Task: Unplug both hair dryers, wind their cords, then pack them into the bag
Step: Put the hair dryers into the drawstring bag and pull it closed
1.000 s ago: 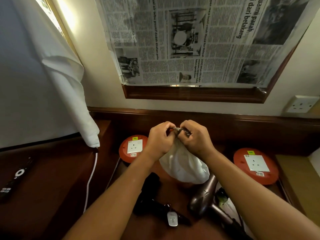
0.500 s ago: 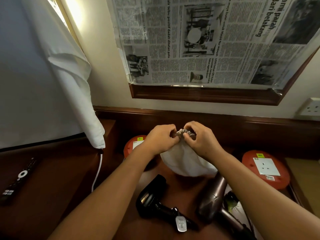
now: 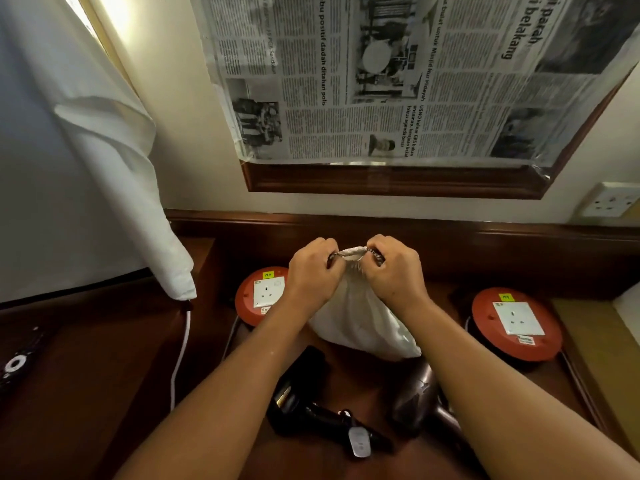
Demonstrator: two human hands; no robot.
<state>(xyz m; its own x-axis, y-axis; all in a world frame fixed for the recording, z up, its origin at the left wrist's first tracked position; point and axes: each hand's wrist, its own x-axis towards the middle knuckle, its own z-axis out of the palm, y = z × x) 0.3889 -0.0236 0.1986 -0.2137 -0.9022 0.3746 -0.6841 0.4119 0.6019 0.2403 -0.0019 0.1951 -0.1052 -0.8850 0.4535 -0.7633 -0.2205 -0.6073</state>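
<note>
Both hands are up at the mouth of the white bag (image 3: 360, 320), which hangs from them over the middle of the wooden desk (image 3: 104, 358). The left hand (image 3: 313, 273) pinches the gathered rim on its left side, fingers curled tight; the right hand (image 3: 394, 271) pinches the rim on the right, and a short span of bunched cloth is stretched between the two fists.

Near the viewer, below the bag, lie both dryers: the black hair dryer (image 3: 304, 407) on the left with a white plug (image 3: 358, 441) resting on its handle, and the brown hair dryer (image 3: 419, 400) on the right, partly hidden by the right forearm. Neither is in the bag.

Left of the bag sits a red socket reel (image 3: 256, 299) with a yellow sticker reading "M4"; a second red reel (image 3: 516, 327) at right carries a yellow sticker I can't read for sure. On the far wall, newspaper (image 3: 398, 77) covers a wooden frame, with "positif dadah ditahan polis" and "Masjid Nur Hidayah" legible. A remote (image 3: 15, 365) lies at far left.
</note>
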